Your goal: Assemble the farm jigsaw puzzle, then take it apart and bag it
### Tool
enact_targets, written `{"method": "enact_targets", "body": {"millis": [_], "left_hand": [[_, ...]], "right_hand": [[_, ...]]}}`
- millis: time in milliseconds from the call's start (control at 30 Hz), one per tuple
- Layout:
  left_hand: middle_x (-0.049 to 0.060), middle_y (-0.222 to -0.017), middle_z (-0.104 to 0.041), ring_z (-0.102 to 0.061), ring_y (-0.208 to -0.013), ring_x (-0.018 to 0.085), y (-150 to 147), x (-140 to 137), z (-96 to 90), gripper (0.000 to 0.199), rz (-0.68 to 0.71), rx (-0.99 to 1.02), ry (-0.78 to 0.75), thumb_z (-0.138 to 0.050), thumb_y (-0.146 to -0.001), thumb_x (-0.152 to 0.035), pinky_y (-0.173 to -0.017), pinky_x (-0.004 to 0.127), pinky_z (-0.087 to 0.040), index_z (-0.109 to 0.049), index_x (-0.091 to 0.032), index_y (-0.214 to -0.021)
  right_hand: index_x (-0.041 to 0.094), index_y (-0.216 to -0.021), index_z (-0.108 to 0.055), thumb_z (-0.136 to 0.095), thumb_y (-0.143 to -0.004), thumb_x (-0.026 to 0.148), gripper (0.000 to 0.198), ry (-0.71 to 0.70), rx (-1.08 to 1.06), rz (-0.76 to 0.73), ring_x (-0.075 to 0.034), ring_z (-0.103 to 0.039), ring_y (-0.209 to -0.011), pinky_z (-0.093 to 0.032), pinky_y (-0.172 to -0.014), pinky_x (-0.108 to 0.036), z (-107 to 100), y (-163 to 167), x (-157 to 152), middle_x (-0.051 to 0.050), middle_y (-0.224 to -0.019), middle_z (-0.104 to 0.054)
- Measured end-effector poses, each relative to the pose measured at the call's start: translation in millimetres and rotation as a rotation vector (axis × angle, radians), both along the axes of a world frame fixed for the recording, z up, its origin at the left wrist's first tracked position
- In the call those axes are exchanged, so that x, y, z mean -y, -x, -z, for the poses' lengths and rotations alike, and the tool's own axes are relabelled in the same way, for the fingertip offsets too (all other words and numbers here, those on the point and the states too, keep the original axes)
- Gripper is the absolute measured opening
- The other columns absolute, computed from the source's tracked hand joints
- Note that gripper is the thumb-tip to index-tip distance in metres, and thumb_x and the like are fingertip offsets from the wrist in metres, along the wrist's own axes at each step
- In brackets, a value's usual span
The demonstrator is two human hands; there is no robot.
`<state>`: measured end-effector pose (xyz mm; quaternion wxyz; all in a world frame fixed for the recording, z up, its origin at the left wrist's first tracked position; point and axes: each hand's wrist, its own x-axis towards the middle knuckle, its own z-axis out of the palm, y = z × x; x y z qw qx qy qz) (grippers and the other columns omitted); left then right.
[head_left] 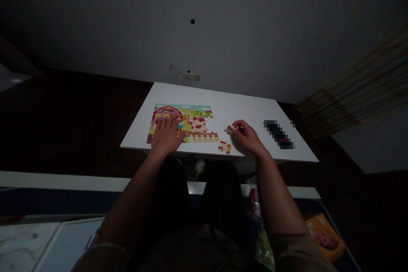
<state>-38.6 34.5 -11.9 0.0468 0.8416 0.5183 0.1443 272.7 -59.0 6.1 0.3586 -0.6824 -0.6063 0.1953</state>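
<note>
A partly assembled farm jigsaw puzzle (197, 126) lies on the white table, showing a red barn, a spotted cow and a white fence. My left hand (167, 135) rests flat on its left part, fingers spread over the barn area. To the right of the puzzle, my right hand (247, 136) pinches a puzzle piece (233, 129) with brown and cream patches, held over the table. One loose puzzle piece (225, 147) lies near the table's front edge, between the puzzle and my right hand. The puzzle's right edge is uneven, with gaps beside the cow.
The white table (242, 104) stands before a grey wall with a socket strip (191, 77). A dark pixelated object (278, 134) lies at the table's right. An orange box (325, 236) and clear plastic packaging (255, 204) are beside me on the right. A curtain (357, 78) hangs at far right.
</note>
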Motion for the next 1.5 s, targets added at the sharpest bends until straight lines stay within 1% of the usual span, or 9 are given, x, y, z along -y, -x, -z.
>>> {"method": "enact_targets", "body": {"millis": [133, 233, 367, 600, 767, 900, 1100, 1267, 1500], "left_hand": [[0.004, -0.15, -0.033, -0.025, -0.139, 0.031, 1, -1, 2.6, 0.052, 0.001, 0.009, -0.02, -0.035, -0.091, -0.048, -0.114, 0.049, -0.017, -0.037, -0.028, -0.14], [0.004, -0.15, -0.033, -0.025, -0.139, 0.032, 2, -2, 5.1, 0.054, -0.002, 0.011, -0.026, -0.036, -0.091, -0.048, -0.114, 0.05, -0.017, -0.036, -0.028, -0.141], [0.005, -0.15, -0.034, -0.026, -0.139, 0.032, 2, -2, 6.1, 0.055, -0.006, 0.015, -0.026, -0.038, -0.091, -0.047, -0.115, 0.05, -0.015, -0.035, -0.027, -0.142], [0.004, -0.15, -0.033, -0.024, -0.14, 0.031, 2, -3, 5.4, 0.053, -0.01, 0.021, -0.021, -0.04, -0.09, -0.046, -0.115, 0.05, -0.016, -0.037, -0.028, -0.14], [0.005, -0.149, -0.035, -0.025, -0.139, 0.031, 3, -5, 9.1, 0.054, 0.005, 0.028, -0.05, -0.039, -0.09, -0.047, -0.114, 0.049, -0.018, -0.036, -0.027, -0.141], [0.006, -0.149, -0.035, -0.026, -0.138, 0.032, 3, -5, 9.7, 0.055, 0.0, 0.016, -0.059, -0.038, -0.091, -0.049, -0.114, 0.048, -0.018, -0.035, -0.027, -0.141], [0.003, -0.151, -0.033, -0.025, -0.139, 0.031, 2, -5, 8.3, 0.054, -0.01, 0.015, -0.019, -0.039, -0.09, -0.047, -0.115, 0.048, -0.016, -0.035, -0.029, -0.141], [0.005, -0.15, -0.033, -0.026, -0.138, 0.032, 1, -5, 9.2, 0.054, 0.007, 0.017, -0.038, -0.037, -0.091, -0.048, -0.114, 0.05, -0.017, -0.035, -0.026, -0.141], [0.004, -0.15, -0.034, -0.026, -0.138, 0.03, 1, -3, 7.4, 0.054, -0.02, -0.023, -0.038, -0.038, -0.091, -0.047, -0.114, 0.049, -0.017, -0.034, -0.028, -0.142]], "right_hand": [[0.024, -0.119, -0.051, -0.058, -0.079, 0.032, 0.041, -0.018, -0.136, 0.022, -0.022, -0.066, -0.09, -0.055, -0.077, -0.038, -1, 10, -17, -0.008, -0.106, -0.067], [0.023, -0.115, -0.056, -0.06, -0.078, 0.03, 0.038, -0.007, -0.167, -0.023, -0.022, -0.066, -0.089, -0.055, -0.079, -0.038, 2, 18, -32, -0.007, -0.1, -0.069], [0.022, -0.104, -0.066, -0.055, -0.082, 0.027, 0.025, 0.042, -0.014, -0.127, -0.021, -0.065, -0.092, -0.052, -0.084, -0.038, 1, 29, -52, -0.005, -0.103, -0.07], [0.025, -0.101, -0.07, -0.056, -0.082, 0.022, 0.024, 0.103, 0.227, -0.271, -0.021, -0.065, -0.089, -0.051, -0.08, -0.035, -3, 41, -74, -0.005, -0.105, -0.07], [0.025, -0.1, -0.07, -0.052, -0.085, 0.023, 0.024, 0.079, 0.284, -0.286, -0.023, -0.064, -0.094, -0.05, -0.083, -0.037, 1, 42, -73, -0.006, -0.104, -0.069], [0.025, -0.102, -0.068, -0.053, -0.085, 0.026, 0.023, 0.065, 0.309, -0.229, -0.022, -0.06, -0.1, -0.048, -0.089, -0.039, 5, 44, -68, -0.006, -0.107, -0.067], [0.026, -0.095, -0.07, -0.052, -0.088, 0.028, 0.019, -0.016, 0.381, -0.248, -0.021, -0.059, -0.099, -0.045, -0.092, -0.037, 11, 42, -58, -0.004, -0.101, -0.068], [0.028, -0.108, -0.068, -0.053, -0.089, 0.031, 0.024, -0.105, 0.359, -0.297, -0.021, -0.059, -0.102, -0.044, -0.093, -0.04, 16, 34, -47, -0.005, -0.11, -0.066], [0.029, -0.108, -0.07, -0.054, -0.088, 0.03, 0.025, -0.132, 0.337, -0.332, -0.024, -0.059, -0.102, -0.045, -0.092, -0.04, 25, 25, -50, -0.006, -0.112, -0.066]]}}
